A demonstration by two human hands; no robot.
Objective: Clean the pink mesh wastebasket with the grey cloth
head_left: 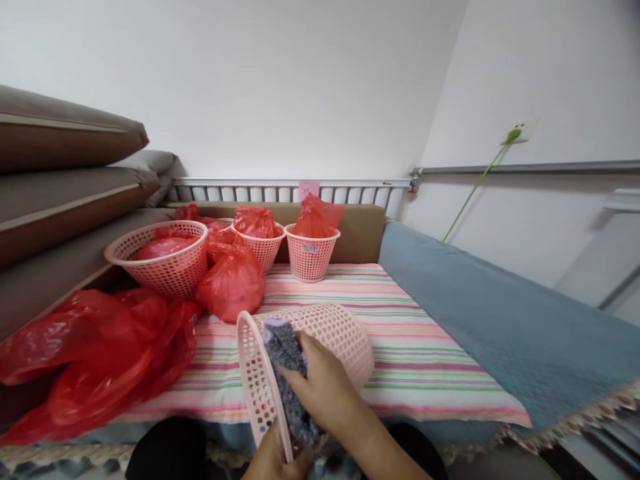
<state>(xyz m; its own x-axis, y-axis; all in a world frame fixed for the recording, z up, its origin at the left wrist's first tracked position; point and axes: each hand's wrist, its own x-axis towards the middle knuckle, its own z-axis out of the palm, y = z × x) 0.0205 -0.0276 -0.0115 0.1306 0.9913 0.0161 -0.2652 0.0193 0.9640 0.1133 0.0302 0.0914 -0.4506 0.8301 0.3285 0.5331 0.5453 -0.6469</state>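
A pink perforated plastic basket [345,340] lies tipped on its side on the striped cloth [410,373], its mouth toward the left. At the near edge, my left hand [283,457] grips the basket's rim. My right hand [320,377] is closed on a dark grey fuzzy cloth [287,353] with a pale lilac end, pressed against the outside of the basket just behind the rim. My right fingertips are partly hidden by the cloth.
Pink baskets with red plastic bags stand at the back, including one labelled basket [310,260]. A filled red bag [233,283] and loose red bags [110,353] lie left. Stacked cushions [60,180] rise beside them; a blue-covered armrest [490,313] bounds the right.
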